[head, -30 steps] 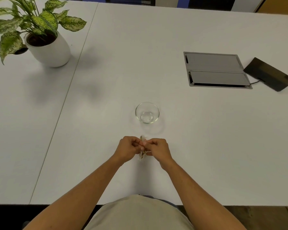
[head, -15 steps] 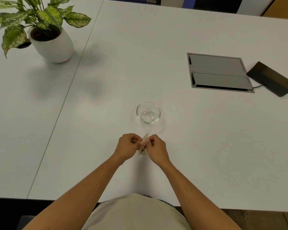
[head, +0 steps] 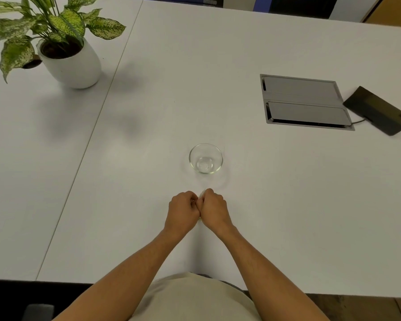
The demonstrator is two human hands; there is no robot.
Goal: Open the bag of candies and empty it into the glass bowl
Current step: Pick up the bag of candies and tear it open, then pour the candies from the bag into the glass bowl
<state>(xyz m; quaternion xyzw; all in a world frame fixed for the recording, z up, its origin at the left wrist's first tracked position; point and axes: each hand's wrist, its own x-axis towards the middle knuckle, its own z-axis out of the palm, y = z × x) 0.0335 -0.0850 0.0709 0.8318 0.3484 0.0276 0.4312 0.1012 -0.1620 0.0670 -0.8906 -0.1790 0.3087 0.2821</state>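
Observation:
A small clear glass bowl (head: pixel 205 158) stands empty on the white table (head: pixel 264 193), a little beyond my hands. My left hand (head: pixel 182 210) and my right hand (head: pixel 214 209) are pressed knuckle to knuckle, both closed on a small candy bag (head: pixel 202 193). Only a thin pale sliver of the bag shows at the top between the fists; the rest is hidden inside them. The hands sit just near of the bowl and do not touch it.
A potted plant in a white pot (head: pixel 72 63) stands at the far left. At the right are a grey cable hatch (head: pixel 305 101) set in the table and a black box (head: pixel 376 110) with a cord. The table's near edge runs by my body.
My hands have closed together until the fists touch, hiding most of the bag that showed between them before. The bowl has not moved.

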